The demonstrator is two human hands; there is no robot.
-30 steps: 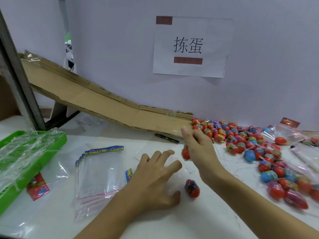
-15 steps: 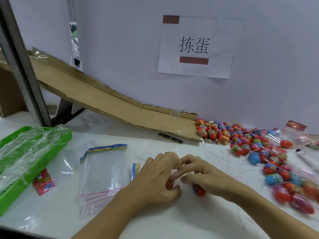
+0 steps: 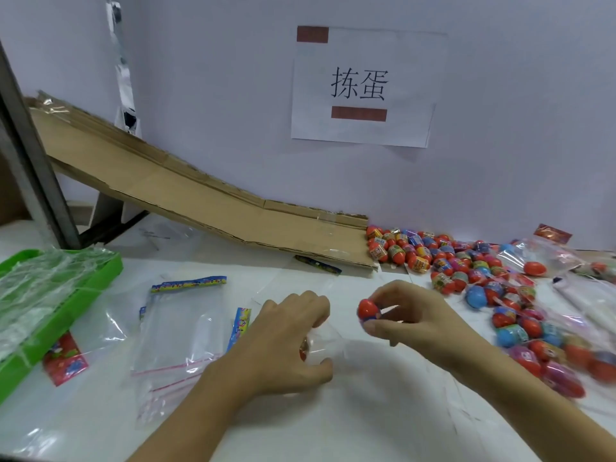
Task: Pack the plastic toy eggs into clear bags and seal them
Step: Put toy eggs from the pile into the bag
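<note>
Left hand [image 3: 286,341] grips a clear bag [image 3: 325,341] flat on the table, likely holding its mouth open. Right hand [image 3: 410,315] pinches a red toy egg [image 3: 367,309] at its three o'clock, poised to insert. Loose egg pile [image 3: 450,261] sits at two o'clock.

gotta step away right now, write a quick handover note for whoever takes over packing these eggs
Left hand: grips the open clear bag on the table; something red shows inside, likely an egg.
Right hand: pinches a red egg in the air, just right of the bag mouth.
Loose eggs lie piled at the foot of the cardboard ramp. Filled bags lie at the right; empty bags are stacked left of the hands.
Done: several bags filled.
Left: drop this egg in, seal the bag, then pack the pile.
</note>
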